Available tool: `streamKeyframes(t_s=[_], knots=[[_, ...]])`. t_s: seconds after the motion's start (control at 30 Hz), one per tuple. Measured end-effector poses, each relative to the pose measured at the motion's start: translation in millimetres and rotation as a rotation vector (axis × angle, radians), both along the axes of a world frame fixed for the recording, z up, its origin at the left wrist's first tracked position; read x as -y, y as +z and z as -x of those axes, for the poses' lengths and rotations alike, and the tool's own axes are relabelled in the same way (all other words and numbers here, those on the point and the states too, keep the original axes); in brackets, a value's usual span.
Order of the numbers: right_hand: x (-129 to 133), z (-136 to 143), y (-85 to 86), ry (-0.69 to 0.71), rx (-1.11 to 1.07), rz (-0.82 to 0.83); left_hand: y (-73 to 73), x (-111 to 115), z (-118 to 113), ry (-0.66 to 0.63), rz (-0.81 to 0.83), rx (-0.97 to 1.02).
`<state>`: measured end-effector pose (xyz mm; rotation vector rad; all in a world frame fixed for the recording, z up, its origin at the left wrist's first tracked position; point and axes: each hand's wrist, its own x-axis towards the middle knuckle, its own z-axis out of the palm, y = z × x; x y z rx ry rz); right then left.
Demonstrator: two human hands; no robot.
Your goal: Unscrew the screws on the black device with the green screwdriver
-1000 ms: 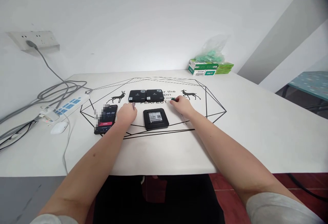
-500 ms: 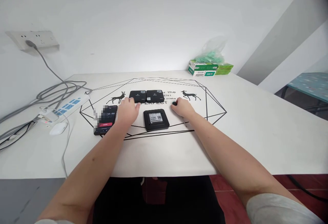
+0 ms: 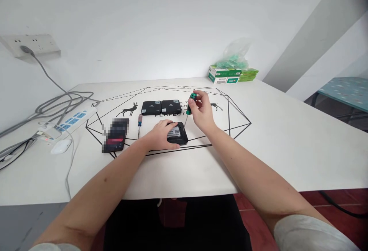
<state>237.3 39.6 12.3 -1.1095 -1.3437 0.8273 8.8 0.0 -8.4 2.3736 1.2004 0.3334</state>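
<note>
A flat black box (image 3: 181, 139) with a white label on its top lies on the table in front of me. My left hand (image 3: 161, 135) grips it from the left, fingers over its far side and thumb at its near edge. In my right hand (image 3: 202, 111) is a screwdriver with a green and black handle (image 3: 192, 103). Its thin shaft slants down to the right part of the box; I cannot tell whether the tip sits in a screw. A second screwdriver (image 3: 140, 120), with a clear and blue handle, lies left of the box. Two more black boxes (image 3: 151, 107) stand side by side behind it.
A phone (image 3: 117, 136), partly blurred out, lies at the left. Beyond it are a white power strip (image 3: 73, 120), grey cables (image 3: 61, 101) and a small white case (image 3: 61, 146). Green and white cartons (image 3: 225, 74) with a plastic bag on top (image 3: 234, 57) stand at the back right.
My right hand has raised the green screwdriver upright over the box. The left hand has moved right onto the box, uncovering the blue-handled screwdriver. The view has shifted slightly.
</note>
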Motion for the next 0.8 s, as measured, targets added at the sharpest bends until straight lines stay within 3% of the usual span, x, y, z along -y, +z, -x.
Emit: streamKeyframes(t_s=[0.1, 0.27, 0.47, 0.8], knots=[[11.1, 2.9, 0.3, -0.064, 0.089, -0.251, -1.6, 3.6, -2.5, -0.024, -0.01, 0.003], [14.9, 3.7, -3.1, -0.031, 0.22, -0.335, -1.2, 7.1, -5.5, -0.038, -0.01, -0.066], [-0.9, 1.7, -14.6, -0.034, 0.236, -0.599, 0.2, 5.6, -5.3, -0.068, -0.014, -0.117], [-1.1, 1.2, -19.1, -0.003, 0.314, -0.717, -3.9, 0.6, -6.1, -0.104, -0.059, -0.141]])
